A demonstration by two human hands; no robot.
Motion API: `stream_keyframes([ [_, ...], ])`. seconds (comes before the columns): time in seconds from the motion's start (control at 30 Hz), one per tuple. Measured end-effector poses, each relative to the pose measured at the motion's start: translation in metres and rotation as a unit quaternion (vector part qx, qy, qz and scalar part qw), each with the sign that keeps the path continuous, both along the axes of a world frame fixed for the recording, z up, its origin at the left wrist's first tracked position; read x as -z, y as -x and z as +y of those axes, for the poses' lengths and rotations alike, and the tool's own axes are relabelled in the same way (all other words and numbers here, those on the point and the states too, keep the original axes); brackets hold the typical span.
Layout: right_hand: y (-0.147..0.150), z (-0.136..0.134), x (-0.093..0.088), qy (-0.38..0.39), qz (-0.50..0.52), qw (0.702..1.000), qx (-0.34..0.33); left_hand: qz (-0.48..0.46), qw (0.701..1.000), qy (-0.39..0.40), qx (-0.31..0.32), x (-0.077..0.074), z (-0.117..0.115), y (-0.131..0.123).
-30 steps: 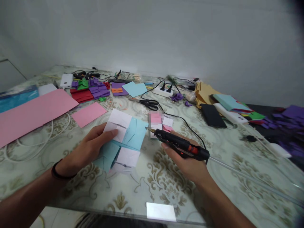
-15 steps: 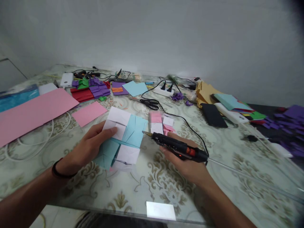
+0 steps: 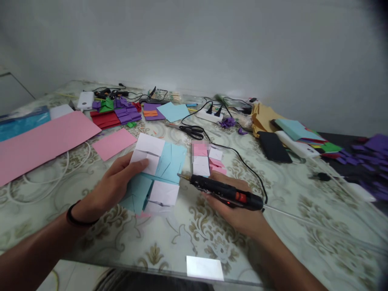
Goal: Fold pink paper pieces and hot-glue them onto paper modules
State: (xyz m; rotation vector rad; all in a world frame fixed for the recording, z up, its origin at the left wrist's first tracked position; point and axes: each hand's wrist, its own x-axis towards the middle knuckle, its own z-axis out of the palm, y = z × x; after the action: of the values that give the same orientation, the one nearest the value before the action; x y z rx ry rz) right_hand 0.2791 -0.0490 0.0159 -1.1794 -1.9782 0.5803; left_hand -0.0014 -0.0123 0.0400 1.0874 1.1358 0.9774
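Note:
My left hand (image 3: 117, 184) grips a folded paper piece (image 3: 169, 163) by its left side, thumb pressed on top. The piece is a block of white and light blue folded squares, with a bit of pink at its lower edge. In my right hand (image 3: 233, 210) is a black glue gun (image 3: 226, 192) with a small red light and a clear glue stick out of its back. Its nozzle tip is at the right edge of the upper blue square; whether it touches cannot be made out. A similar pink and white folded paper piece (image 3: 200, 165) lies just beyond the glue gun.
Scissors (image 3: 194, 131) and a white power strip (image 3: 209, 116) with black cords lie further back. Pink card sheets (image 3: 113, 143) and a white cable are at the left. A black phone (image 3: 274, 146), coloured paper and purple folded pieces (image 3: 372, 161) stand at the right.
The glue gun's tip has moved slightly down and left along the right edge of the blue square. My left hand keeps its hold on the paper piece.

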Motion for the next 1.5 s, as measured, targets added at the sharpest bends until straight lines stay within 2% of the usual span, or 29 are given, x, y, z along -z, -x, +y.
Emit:
stream_keyframes([
  [0.33, 0.001, -0.001, 0.002, 0.001, 0.003, 1.000, -0.010, 0.035, 0.999, -0.003, -0.003, 0.000, -0.001, -0.001],
  [0.5, 0.002, -0.002, 0.004, 0.009, 0.006, 1.000, -0.004, 0.056, 0.998, -0.032, 0.015, 0.004, 0.000, 0.001],
  [0.77, 0.008, -0.001, 0.007, -0.038, 0.062, 0.995, -0.061, 0.079, 0.994, -0.053, 0.061, 0.011, -0.001, 0.002],
  [0.97, 0.013, -0.003, 0.010, -0.038, 0.064, 0.996, -0.054, 0.102, 0.986, -0.096, 0.087, 0.012, -0.004, 0.001],
  [1.27, 0.015, -0.004, 0.011, -0.030, 0.057, 0.997, -0.052, 0.116, 0.979, -0.109, 0.124, 0.012, -0.006, 0.000],
  [1.5, 0.015, -0.003, 0.012, -0.034, 0.057, 0.997, -0.049, 0.108, 0.981, -0.105, 0.123, 0.010, -0.006, -0.001],
])
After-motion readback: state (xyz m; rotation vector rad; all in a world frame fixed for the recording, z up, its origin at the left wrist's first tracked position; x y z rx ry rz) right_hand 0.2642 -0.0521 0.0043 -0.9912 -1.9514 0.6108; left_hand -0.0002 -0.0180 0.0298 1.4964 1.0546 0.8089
